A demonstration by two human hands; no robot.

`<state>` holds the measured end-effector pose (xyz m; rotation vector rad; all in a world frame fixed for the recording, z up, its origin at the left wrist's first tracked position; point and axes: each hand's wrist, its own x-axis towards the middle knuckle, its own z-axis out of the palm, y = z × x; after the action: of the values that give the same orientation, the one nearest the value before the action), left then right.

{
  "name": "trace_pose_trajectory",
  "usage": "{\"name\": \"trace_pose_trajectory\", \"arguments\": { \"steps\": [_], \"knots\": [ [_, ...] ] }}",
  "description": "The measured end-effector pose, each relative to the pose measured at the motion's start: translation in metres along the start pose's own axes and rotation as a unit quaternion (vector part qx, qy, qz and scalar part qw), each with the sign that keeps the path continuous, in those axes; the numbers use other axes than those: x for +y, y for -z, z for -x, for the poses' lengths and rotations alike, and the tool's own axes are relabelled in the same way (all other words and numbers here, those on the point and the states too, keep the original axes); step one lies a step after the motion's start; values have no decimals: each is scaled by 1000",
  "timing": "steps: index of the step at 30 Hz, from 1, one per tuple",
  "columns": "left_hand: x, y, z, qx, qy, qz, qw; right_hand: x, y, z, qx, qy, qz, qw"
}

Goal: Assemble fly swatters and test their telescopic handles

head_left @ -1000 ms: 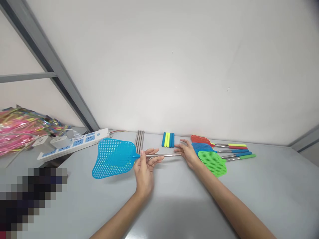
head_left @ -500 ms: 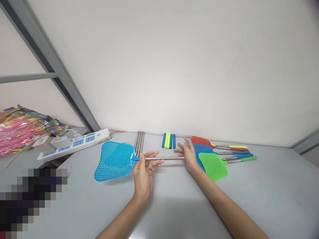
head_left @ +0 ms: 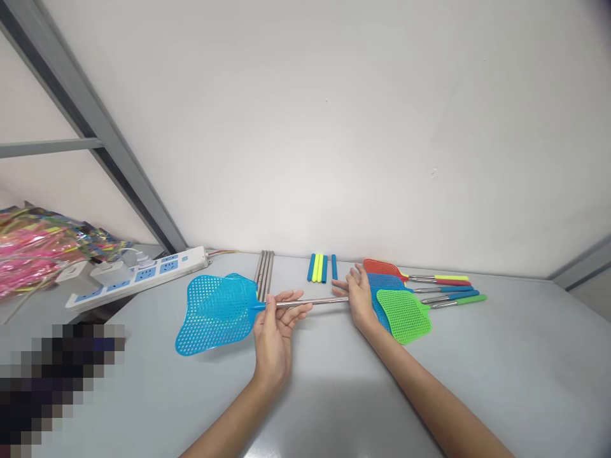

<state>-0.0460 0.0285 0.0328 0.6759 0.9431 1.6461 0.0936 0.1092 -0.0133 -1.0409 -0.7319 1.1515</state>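
A blue fly swatter (head_left: 217,315) with a perforated head is held level above the table. My left hand (head_left: 277,327) grips its metal rod just behind the head, thumb on top and the other fingers loosely extended. Around the rod's far end my right hand (head_left: 360,299) is closed, covering that end. Close to its fingertips lies a single blue tube-shaped grip (head_left: 334,266), a little apart from a row of blue and yellow grips (head_left: 317,268). Beyond the swatter head lie several metal rods (head_left: 265,273) side by side.
Right of my right hand lie a green fly swatter (head_left: 405,316), a blue one (head_left: 389,286) and a red one (head_left: 382,267), with more handles. At left are a power strip (head_left: 157,270) with plugs and a pile of plastic-wrapped items (head_left: 42,248). A wall stands behind.
The swatter's head has tilted slightly and dipped toward me. The single blue grip is now farther from the row. Both hands keep their hold, and the view has shifted a little.
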Motion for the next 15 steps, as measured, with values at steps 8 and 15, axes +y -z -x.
{"name": "trace_pose_trajectory", "arguments": {
  "steps": [8, 15],
  "knots": [
    [-2, 0, 0, 4, 9, 1, 1000, 2, -6, 17, 11, 36, -30, 999],
    [-1, 0, 0, 6, 7, 1, 1000, 4, -5, 21, 29, 70, -61, 995]
  ]
}}
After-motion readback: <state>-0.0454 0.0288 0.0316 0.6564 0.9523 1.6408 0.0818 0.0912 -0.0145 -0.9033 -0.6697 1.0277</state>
